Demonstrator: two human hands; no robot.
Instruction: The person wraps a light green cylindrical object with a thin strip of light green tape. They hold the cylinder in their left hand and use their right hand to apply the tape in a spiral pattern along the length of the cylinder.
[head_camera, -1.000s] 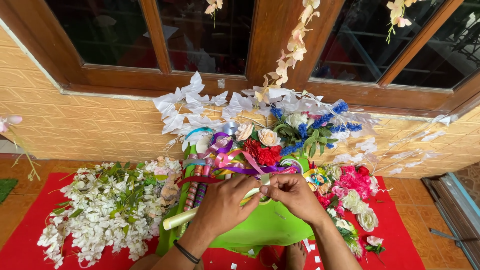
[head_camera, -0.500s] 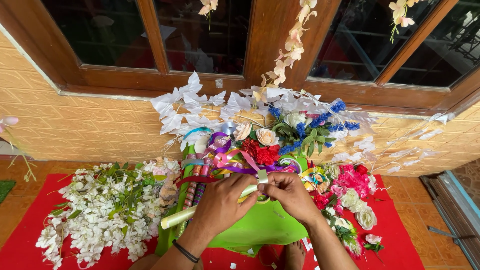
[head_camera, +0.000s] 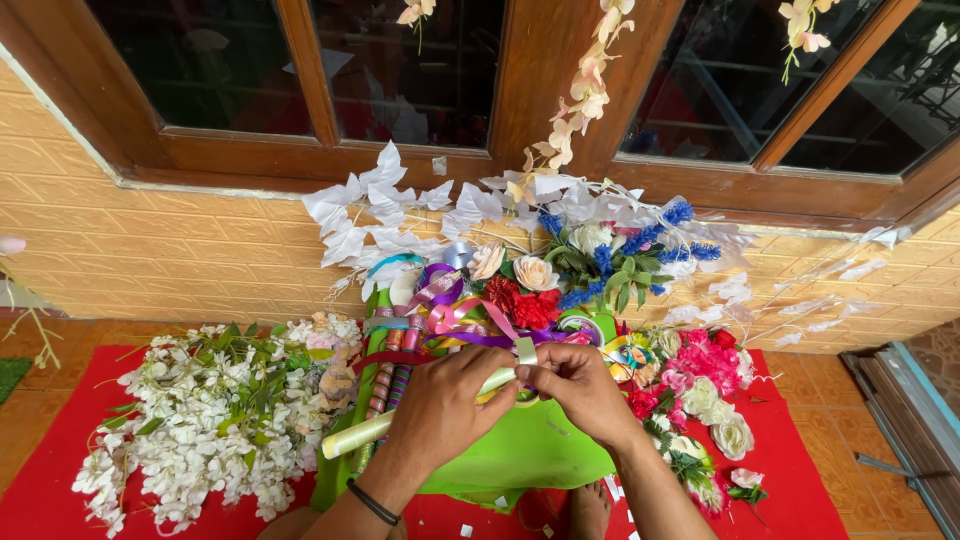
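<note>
White artificial flower sprays (head_camera: 200, 420) heaped at left on red cloth (head_camera: 60, 470), untouched. Left hand (head_camera: 445, 410) closed around pale green rolled stem (head_camera: 362, 432). Right hand (head_camera: 580, 385) pinched shut on pale ribbon strip (head_camera: 525, 351) at stem tip; wrapping judged barely begun. Pink-and-cream flower bunch (head_camera: 705, 395) unused at right.

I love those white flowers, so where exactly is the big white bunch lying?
In the head view, the white flower bunch lies on the red mat at lower left, beside the green bag and to the left of the left hand.
</note>
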